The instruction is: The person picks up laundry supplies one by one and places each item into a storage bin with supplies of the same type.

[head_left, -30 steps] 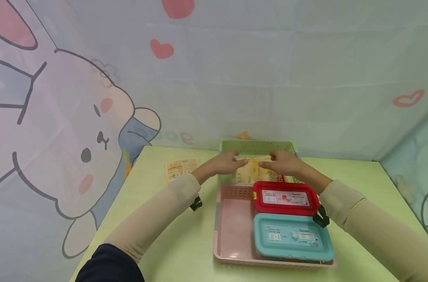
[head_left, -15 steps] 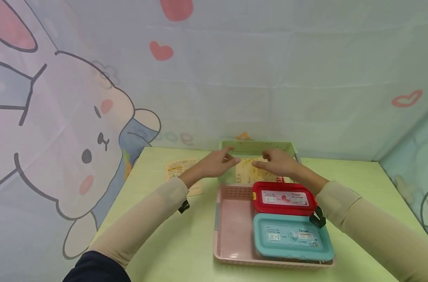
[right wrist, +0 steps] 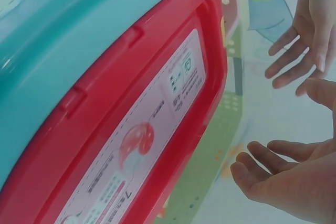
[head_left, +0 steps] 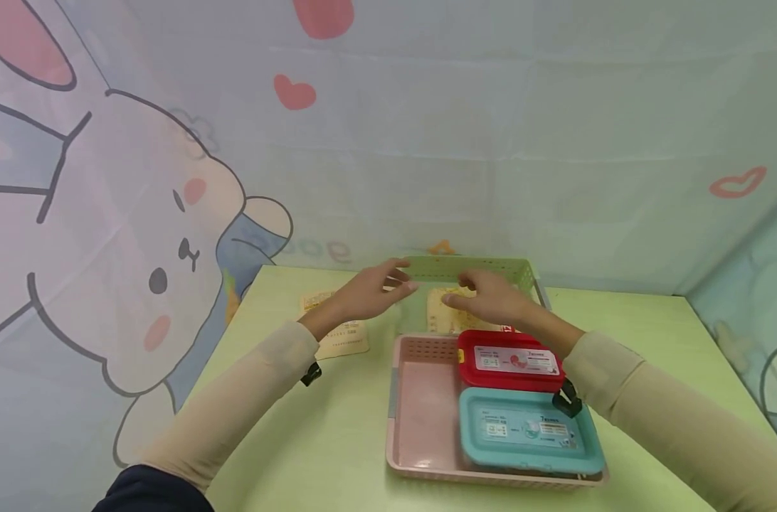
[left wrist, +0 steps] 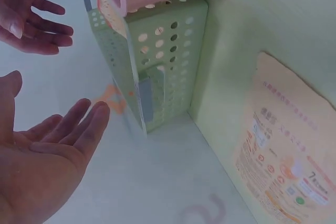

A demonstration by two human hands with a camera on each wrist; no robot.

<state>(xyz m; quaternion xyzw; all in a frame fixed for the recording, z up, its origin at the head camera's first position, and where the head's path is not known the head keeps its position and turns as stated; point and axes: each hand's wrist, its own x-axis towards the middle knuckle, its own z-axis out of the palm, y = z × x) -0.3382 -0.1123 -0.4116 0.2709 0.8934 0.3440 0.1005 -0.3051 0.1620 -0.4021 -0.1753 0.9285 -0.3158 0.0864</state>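
Note:
My left hand (head_left: pixel 371 291) hovers over the left rim of the green basket (head_left: pixel 468 267), fingers loosely spread and nothing in them. Its forearm partly covers a beige printed pouch (head_left: pixel 345 343) that lies flat on the table to the left. Over the basket is my right hand (head_left: pixel 494 297), relaxed and holding nothing, with its thumb pointing left. Beneath it, a yellow packet (head_left: pixel 437 314) lies inside the basket, partly hidden by that hand. The left wrist view shows the whole left palm (left wrist: pixel 50 169) apart from the basket's perforated side and from the pouch (left wrist: pixel 289 150).
In front of the green basket stands a pink basket (head_left: pixel 423 419). Its right half holds a box with a red lid (head_left: pixel 513 361) and one with a turquoise lid (head_left: pixel 529 430). A cartoon-printed cloth (head_left: pixel 491 142) hangs behind the light green table (head_left: pixel 619 334).
Both hands have shifted left, the left one further, from above the green basket to its left rim. The yellow packet and the pouch have stayed in place.

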